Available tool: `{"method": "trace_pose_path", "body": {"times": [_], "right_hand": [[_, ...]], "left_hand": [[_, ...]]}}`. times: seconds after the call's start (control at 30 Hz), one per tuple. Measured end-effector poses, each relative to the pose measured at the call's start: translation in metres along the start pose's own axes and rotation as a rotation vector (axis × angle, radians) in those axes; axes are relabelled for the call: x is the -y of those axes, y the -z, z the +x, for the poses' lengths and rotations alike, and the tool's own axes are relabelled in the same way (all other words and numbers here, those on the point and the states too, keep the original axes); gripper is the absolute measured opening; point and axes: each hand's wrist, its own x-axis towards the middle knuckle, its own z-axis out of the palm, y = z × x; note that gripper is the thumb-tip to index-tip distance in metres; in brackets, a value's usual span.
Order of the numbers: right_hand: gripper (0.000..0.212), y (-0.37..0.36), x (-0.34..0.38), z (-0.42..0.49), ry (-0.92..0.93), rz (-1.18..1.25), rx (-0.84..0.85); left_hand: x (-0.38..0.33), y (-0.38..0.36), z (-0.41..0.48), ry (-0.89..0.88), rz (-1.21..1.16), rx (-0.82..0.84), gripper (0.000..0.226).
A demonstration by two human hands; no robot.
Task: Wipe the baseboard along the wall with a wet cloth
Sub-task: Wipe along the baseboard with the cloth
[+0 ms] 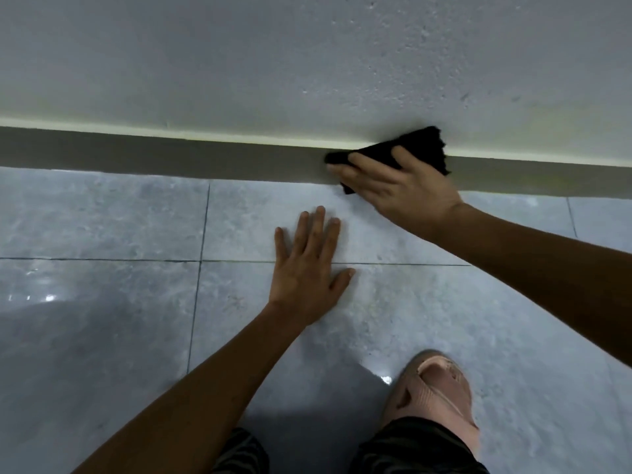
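Note:
A grey-brown baseboard (171, 155) runs along the foot of the white wall, across the whole view. My right hand (400, 189) presses a black cloth (420, 145) flat against the baseboard right of centre, with its fingers pointing left. The cloth's upper corner reaches up onto the wall, and much of the cloth is hidden under the hand. My left hand (307, 265) lies flat on the floor tiles with fingers spread, holding nothing, a short way in front of the baseboard.
Glossy grey floor tiles (102, 217) with dark grout lines fill the lower view. My foot in a pink slipper (434, 388) stands at the bottom right, with striped shorts (417, 446) below it. The textured white wall (307, 63) rises above the baseboard.

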Motion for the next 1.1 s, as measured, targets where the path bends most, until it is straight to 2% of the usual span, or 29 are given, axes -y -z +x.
{"method": "trace_pose_path", "body": {"times": [0.13, 0.3, 0.53, 0.67, 0.83, 1.0, 1.1], "right_hand": [[0.064, 0.008, 0.005, 0.022, 0.112, 0.03, 0.049], [0.066, -0.016, 0.006, -0.004, 0.149, -0.084, 0.145], [0.069, -0.039, -0.003, -0.053, -0.02, -0.071, 0.248], [0.07, -0.021, -0.011, -0.047, -0.028, -0.017, 0.219], [0.069, -0.006, 0.002, 0.002, 0.069, 0.012, 0.093], [0.068, -0.019, 0.011, -0.006, 0.152, -0.076, 0.17], [0.064, -0.036, 0.003, -0.037, 0.141, -0.122, 0.219]], "left_hand": [[-0.014, -0.009, 0.002, 0.004, 0.038, 0.004, 0.077], [-0.01, -0.007, 0.004, -0.004, 0.094, 0.036, 0.081], [-0.005, -0.006, 0.003, -0.02, 0.105, 0.02, 0.08], [-0.008, -0.007, 0.0, -0.025, 0.097, 0.015, 0.08], [-0.007, -0.008, 0.003, -0.009, 0.111, -0.002, 0.081], [-0.008, -0.008, 0.002, -0.005, 0.102, 0.014, 0.081], [-0.01, -0.007, 0.003, -0.001, 0.113, 0.014, 0.081]]}}
